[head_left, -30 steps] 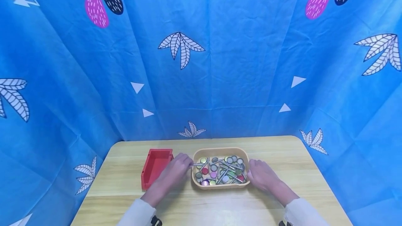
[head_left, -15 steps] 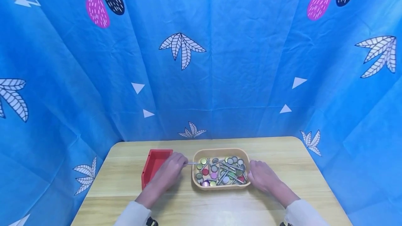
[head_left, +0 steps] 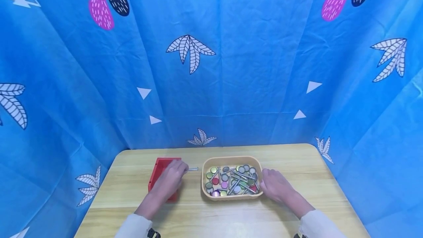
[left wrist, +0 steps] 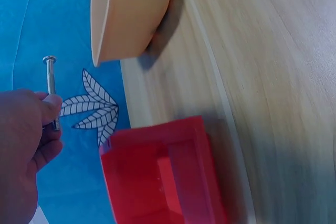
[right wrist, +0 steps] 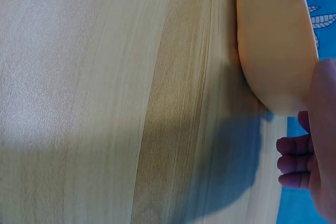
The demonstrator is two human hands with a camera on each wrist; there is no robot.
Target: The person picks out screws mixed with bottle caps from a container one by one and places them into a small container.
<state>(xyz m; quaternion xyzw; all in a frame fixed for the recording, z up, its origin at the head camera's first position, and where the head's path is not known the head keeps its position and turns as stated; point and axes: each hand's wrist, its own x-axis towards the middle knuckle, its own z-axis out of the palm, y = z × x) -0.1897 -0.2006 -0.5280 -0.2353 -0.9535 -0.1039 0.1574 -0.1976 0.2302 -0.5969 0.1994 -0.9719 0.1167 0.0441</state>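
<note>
My left hand (head_left: 172,176) pinches a silver bolt (left wrist: 51,80) between thumb and fingers near its threaded end. The bolt's flat head points right in the head view, and the hand overlaps the red plastic bin (left wrist: 191,156). What shows of the bin's inside in the left wrist view holds nothing. At the right end of a tan oval tray (head_left: 231,198), my right hand (head_left: 275,185) grips the rim, its lower fingers curled below the tray's end in the right wrist view. Inside the tray lie several more bolts (head_left: 238,175) mixed with round coloured caps (head_left: 224,185).
Both containers stand on a light wooden table (head_left: 224,223), the bin left of the tray. Bare tabletop (head_left: 195,186) shows between them. A blue patterned cloth (head_left: 257,65) hangs behind the table and along both sides.
My left hand has carried the bolt leftward from the tray's left rim to over the red bin. The right hand stays at the tray's right end.
</note>
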